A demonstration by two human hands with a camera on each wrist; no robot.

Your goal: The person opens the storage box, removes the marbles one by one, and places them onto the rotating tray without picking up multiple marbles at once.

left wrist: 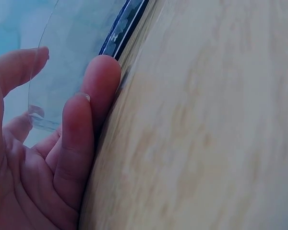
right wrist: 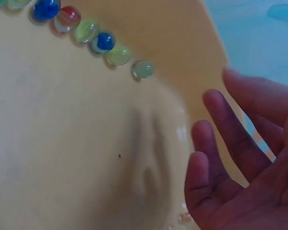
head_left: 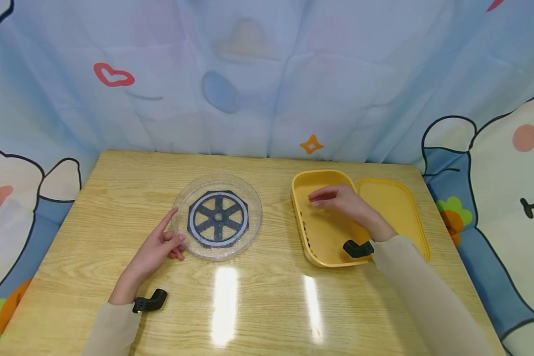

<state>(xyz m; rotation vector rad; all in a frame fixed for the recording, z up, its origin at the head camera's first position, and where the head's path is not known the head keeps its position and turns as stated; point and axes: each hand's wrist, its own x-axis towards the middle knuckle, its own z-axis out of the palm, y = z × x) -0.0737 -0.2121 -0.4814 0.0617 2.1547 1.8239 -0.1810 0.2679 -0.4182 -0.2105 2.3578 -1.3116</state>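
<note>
On the left of the table is a clear round dish (head_left: 254,217). A dark spoked frame with a pale ring (head_left: 218,216) shows within its outline; whether it lies inside or underneath, I cannot tell. My left hand (head_left: 157,247) touches the dish's left edge with extended index finger and thumb, its other fingers bent below. My right hand (head_left: 344,202) hovers over a yellow plastic box (head_left: 333,242), fingers slightly bent and apart, with nothing seen between them. Glass marbles (right wrist: 103,42) in blue, red, yellow and green lie in a row along the box wall.
A flat yellow lid (head_left: 393,207) lies to the right of the box, partly behind the right forearm. The wooden table (head_left: 267,301) ends at a printed blue curtain (head_left: 258,99) at the back. Black camera mounts (head_left: 150,300) sit on both wrists.
</note>
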